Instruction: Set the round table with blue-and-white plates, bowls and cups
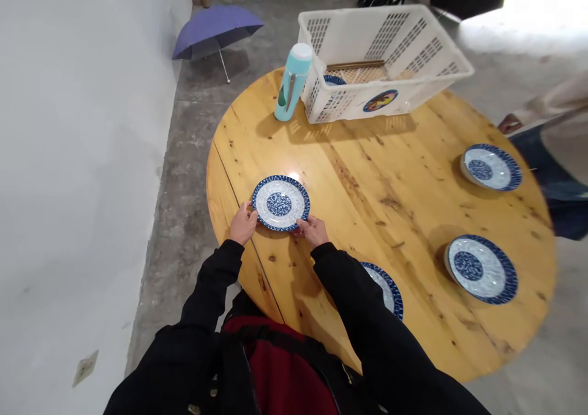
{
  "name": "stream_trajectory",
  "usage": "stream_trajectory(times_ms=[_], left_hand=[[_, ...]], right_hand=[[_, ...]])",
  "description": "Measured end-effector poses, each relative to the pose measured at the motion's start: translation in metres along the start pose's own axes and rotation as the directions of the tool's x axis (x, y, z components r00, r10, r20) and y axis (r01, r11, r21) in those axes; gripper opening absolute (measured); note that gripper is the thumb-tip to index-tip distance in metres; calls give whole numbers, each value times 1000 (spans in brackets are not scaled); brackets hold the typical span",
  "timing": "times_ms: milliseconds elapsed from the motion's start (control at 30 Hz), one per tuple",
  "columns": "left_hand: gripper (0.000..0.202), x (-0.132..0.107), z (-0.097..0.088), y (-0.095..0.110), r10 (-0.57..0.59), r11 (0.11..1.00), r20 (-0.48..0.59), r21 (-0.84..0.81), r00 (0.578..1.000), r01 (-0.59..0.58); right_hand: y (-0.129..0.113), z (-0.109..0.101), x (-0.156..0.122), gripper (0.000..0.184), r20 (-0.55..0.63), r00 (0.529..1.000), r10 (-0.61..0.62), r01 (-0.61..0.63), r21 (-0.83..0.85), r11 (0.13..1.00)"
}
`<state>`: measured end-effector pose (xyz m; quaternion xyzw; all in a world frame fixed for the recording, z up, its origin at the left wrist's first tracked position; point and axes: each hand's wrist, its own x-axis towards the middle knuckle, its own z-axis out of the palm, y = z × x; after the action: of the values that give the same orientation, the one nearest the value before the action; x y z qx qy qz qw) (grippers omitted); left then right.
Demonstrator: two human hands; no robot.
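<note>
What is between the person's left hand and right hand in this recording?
In the head view, a round blue-and-white plate is between them, with the left hand and the right hand both holding its rim.

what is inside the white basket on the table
Inside the white basket are some thin brown sticks and part of a blue-patterned dish. The near wall covers the rest of the dish and the floor closest to it, so anything else there cannot be seen.
</note>
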<state>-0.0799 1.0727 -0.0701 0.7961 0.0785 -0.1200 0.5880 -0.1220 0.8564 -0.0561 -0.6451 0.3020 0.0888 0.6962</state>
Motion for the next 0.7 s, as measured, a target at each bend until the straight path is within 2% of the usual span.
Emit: stream_trajectory(times_ms=[100, 233, 367, 467, 567, 700], left_hand=[[35, -3, -3, 4, -41, 999, 17, -20, 999, 41], [33, -13, -12, 7, -105, 991, 39, -81, 994, 108], [34, -18, -17, 8, -132, 983, 22, -126, 991, 134], [37, -15, -14, 12, -146, 981, 60, -119, 988, 152], [39, -10, -7, 19, -159, 983, 118, -70, 980, 168], [27, -3, -1, 23, -113, 993, 119, -26, 986, 116]], right_hand=[[-3, -5, -1, 25, 36, 999, 18, -17, -48, 999], [-1, -18, -10, 29, -19, 1000, 10, -12, -116, 993], [8, -24, -20, 25, -59, 998, 21, -24, -51, 998], [14, -14, -23, 32, -64, 998, 24, -21, 48, 999], [16, 2, -25, 43, -72, 996, -51, 58, 93, 994], [13, 19, -24, 44, -82, 988, -130, 138, 94, 986]])
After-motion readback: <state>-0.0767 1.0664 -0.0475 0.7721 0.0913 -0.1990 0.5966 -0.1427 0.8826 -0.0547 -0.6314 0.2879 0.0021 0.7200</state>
